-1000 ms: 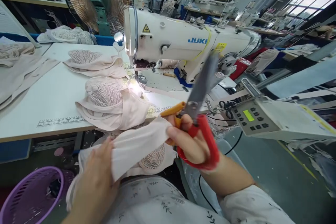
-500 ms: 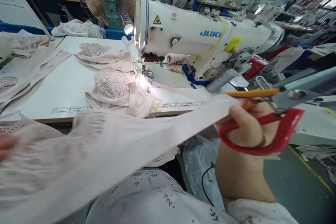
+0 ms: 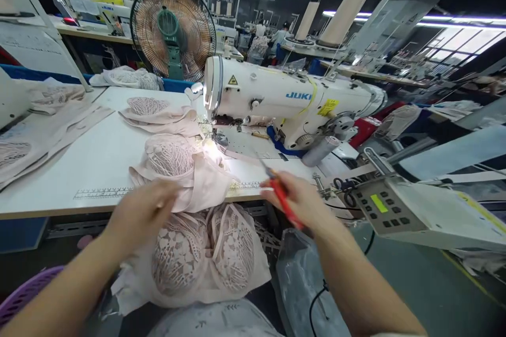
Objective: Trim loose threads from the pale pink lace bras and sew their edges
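Observation:
My right hand is closed around red-handled scissors, their blades pointing up toward the sewing machine. On the left, my left hand is curled, blurred by motion, at the table's front edge; what its fingers hold, if anything, is hidden. It is close to a pale pink lace bra lying partly under the machine's lit needle area. Another lace bra, cups facing up, rests on my lap below the table edge. A third lace piece lies farther back on the white table.
The white JUKI sewing machine stands at the table's back right. A ruler strip runs along the front edge. A control box is at right, a fan behind, a purple basket lower left. People sit in the background.
The long pale fabric band stretched between my hands is no longer held up; the bra now lies on my lap. My right hand, with the scissors, has moved left; my left hand has come inward.

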A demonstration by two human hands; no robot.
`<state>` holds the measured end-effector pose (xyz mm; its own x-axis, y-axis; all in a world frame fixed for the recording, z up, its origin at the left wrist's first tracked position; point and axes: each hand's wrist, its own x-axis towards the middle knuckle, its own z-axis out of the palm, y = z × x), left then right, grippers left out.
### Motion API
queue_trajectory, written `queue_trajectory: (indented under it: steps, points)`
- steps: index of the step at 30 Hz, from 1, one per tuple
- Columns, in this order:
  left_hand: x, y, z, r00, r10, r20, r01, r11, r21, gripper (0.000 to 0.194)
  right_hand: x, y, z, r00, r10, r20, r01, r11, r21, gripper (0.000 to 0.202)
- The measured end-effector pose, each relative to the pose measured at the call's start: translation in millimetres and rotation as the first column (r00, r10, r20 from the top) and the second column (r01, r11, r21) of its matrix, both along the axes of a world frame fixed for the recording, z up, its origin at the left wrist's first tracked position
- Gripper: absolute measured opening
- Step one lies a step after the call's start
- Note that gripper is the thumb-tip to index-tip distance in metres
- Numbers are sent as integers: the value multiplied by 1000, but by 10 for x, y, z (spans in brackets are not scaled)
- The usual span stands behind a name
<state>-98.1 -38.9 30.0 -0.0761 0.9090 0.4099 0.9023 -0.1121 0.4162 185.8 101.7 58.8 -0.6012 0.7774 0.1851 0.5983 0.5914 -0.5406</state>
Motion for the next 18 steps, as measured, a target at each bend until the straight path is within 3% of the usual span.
queue_trajectory:
  steps: [1,2,4,7,9,11,13,15,18]
  points:
    - [-167,169,73,994,108,6,-108,994,-5,31,-291,64,-4,1000,26,6,-25,999,-38,18]
    - [-319,343,123,948,308,83,-304,951,-57,31,-581,129,-3,999,22,42,-20,998,-67,16]
    - [-563,667,144,876,464,132,-455,886,-92,41,-1107,248,4,993,27,116,-15,995,-100,14]
    - [-760,981,48,812,548,201,-512,834,-205,56,-1631,353,11,990,72,124,-58,992,-115,24]
    - [-799,1033,-11,799,550,242,-492,830,-262,56,-1755,366,18,991,97,88,-86,989,-120,24]
    - [-817,943,-9,800,530,282,-457,842,-287,48,-1712,343,23,994,104,38,-100,988,-115,18]
    - [-869,718,51,805,498,322,-413,860,-298,51,-1540,281,7,994,95,-50,-100,990,-103,16]
    - [-981,385,129,804,481,349,-385,869,-310,57,-1291,164,-57,973,90,-213,-116,987,-113,20]
    - [-1190,-220,152,772,549,320,-440,825,-353,64,-885,-150,-247,881,88,-464,-207,955,-211,21]
